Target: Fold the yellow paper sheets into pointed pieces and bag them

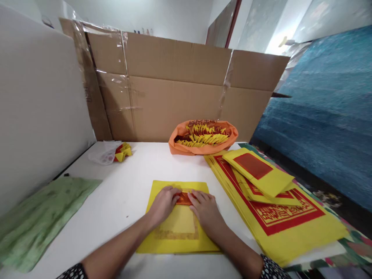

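Fingers of the left hand (162, 203) and right hand (207, 212) pinch both ends of a red strip (183, 199) — likely light, crease-prone paper, best held there.

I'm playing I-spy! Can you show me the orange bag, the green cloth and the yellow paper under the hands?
Orange bag (200, 150): head view, on its front wall.
Green cloth (45, 212): head view, around its middle.
Yellow paper (181, 219): head view, on its pale patch.

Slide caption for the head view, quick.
Left hand and right hand at a red strip on yellow paper, orange bag beyond.
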Tool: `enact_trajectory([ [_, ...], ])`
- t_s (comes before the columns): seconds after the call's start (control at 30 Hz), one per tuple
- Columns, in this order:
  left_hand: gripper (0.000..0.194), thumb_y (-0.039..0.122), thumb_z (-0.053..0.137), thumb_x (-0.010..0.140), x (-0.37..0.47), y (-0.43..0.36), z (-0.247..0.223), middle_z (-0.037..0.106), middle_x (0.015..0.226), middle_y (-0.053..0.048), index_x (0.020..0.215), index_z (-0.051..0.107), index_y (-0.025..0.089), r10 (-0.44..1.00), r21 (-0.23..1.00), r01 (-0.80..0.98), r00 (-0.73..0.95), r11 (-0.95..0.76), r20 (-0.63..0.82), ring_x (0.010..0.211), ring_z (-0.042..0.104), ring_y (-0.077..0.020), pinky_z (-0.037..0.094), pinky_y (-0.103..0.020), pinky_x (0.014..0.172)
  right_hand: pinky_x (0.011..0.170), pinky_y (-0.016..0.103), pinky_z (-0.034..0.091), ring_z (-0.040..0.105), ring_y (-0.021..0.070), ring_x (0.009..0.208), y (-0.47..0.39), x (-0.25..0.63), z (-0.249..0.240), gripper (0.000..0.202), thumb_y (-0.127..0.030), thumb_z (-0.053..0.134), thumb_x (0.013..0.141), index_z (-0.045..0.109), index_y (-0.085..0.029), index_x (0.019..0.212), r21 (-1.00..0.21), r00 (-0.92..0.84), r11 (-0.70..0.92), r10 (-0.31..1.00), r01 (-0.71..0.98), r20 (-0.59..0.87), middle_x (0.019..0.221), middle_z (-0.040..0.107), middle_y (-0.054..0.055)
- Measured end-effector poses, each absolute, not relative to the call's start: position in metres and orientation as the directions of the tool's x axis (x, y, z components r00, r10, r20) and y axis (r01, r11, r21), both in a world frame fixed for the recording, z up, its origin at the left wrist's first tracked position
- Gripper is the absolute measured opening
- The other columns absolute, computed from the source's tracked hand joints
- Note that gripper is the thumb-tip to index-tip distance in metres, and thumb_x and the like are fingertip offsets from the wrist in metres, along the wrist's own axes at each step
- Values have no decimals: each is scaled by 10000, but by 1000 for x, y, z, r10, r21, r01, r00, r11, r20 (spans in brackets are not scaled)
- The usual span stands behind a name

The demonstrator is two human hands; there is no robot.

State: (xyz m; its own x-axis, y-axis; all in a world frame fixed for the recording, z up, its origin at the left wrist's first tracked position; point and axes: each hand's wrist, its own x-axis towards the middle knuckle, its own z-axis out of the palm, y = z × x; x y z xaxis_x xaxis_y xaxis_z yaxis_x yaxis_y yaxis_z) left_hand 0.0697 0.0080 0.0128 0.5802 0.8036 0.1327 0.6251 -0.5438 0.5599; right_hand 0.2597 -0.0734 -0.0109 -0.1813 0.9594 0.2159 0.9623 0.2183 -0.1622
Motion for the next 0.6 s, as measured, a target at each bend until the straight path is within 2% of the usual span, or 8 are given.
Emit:
enact_trajectory([
  [0.23, 293, 111, 436, 915, 75, 7, 19, 646, 908, -72, 1050, 683, 191, 797, 514, 650, 592, -560, 121, 835, 607, -213, 452, -296, 755, 921, 464, 395, 510, 282, 1187, -70, 258, -14, 369, -254, 470, 980, 535, -237, 1343, -94, -172, 202, 950, 975, 259, 1371, 555, 98],
  [0.6, 324, 143, 387, 941, 75, 8, 11, 606, 874, -66, 1109, 661, 185, 779, 522, 624, 613, -581, 133, 788, 575, -207, 425, -292, 725, 1012, 492, 392, 438, 290, 1304, -64, 263, -18, 409, -269, 478, 976, 503, -234, 1383, -182, -161, 196, 968, 963, 191, 1452, 475, 88],
])
